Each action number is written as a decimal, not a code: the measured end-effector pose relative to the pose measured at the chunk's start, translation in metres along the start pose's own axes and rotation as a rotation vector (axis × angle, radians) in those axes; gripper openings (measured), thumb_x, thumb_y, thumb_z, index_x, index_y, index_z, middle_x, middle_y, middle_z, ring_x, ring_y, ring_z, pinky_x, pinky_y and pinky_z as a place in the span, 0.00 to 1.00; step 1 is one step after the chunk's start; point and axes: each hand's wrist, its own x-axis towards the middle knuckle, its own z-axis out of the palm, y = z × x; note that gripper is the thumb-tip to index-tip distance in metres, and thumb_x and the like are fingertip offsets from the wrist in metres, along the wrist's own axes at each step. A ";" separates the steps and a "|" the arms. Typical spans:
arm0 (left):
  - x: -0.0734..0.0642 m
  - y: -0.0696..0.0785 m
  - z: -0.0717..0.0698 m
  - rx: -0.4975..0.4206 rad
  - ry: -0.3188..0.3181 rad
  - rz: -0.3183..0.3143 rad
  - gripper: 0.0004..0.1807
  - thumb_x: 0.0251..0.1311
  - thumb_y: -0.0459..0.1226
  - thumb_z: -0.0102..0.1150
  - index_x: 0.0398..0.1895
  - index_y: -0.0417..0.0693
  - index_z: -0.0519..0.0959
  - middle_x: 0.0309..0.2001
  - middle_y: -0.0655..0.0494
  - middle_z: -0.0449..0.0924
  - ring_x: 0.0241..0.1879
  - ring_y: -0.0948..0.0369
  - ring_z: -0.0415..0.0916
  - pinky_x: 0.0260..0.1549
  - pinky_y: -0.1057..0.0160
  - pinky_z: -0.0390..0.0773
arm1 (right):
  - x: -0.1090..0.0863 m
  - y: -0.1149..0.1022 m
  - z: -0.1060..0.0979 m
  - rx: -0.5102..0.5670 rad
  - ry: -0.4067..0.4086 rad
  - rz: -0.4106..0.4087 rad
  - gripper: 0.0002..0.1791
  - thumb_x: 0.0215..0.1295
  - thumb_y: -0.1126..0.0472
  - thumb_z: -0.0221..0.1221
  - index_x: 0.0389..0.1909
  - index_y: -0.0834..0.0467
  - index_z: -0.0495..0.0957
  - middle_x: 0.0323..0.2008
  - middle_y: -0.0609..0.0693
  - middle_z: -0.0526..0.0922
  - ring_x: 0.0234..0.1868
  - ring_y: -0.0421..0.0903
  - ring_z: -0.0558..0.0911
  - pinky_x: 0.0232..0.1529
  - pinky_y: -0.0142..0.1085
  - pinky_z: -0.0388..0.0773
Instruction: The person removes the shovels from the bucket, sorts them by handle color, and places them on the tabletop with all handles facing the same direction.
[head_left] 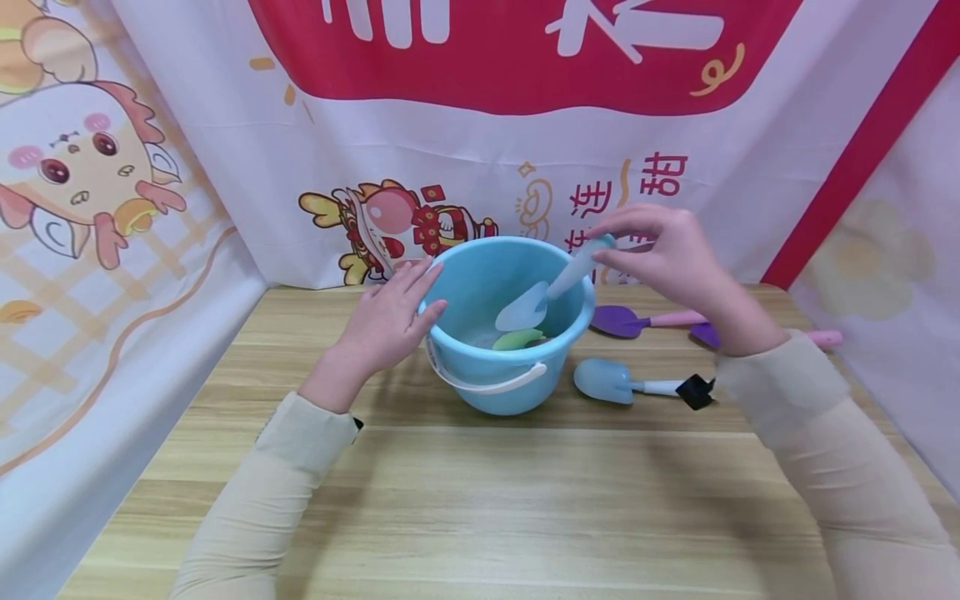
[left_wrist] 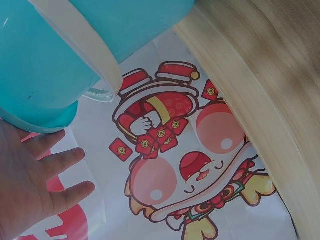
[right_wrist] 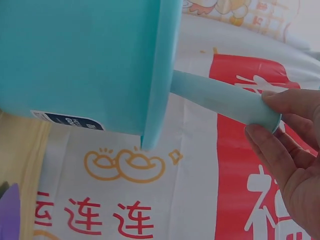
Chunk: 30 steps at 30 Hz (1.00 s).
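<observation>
A light-blue bucket (head_left: 502,379) stands upright on the wooden table, its white handle (head_left: 495,385) hanging down the front. My left hand (head_left: 390,321) rests on its left rim with fingers straight, and the left wrist view shows those fingers (left_wrist: 62,165) spread beside the rim. By the end of its handle my right hand (head_left: 667,254) pinches a pale-blue toy shovel (head_left: 577,271). The shovel's blade tilts down inside the bucket; in the right wrist view its handle (right_wrist: 225,100) sticks out past the rim. A green item (head_left: 517,339) lies inside the bucket, partly hidden by the front wall.
Right of the bucket lies another pale-blue shovel (head_left: 606,381) with a white handle. Behind it are a purple shovel (head_left: 618,321) with a pink handle and a second purple one (head_left: 705,335), partly covered by my right arm. A printed cloth (head_left: 465,142) hangs at the table's back edge.
</observation>
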 end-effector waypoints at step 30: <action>0.000 -0.002 -0.001 0.020 -0.011 -0.005 0.39 0.78 0.60 0.32 0.84 0.53 0.49 0.83 0.50 0.45 0.81 0.46 0.40 0.70 0.29 0.50 | -0.039 0.030 -0.060 0.598 0.422 0.030 0.16 0.61 0.75 0.68 0.50 0.72 0.84 0.47 0.58 0.86 0.47 0.48 0.85 0.51 0.26 0.79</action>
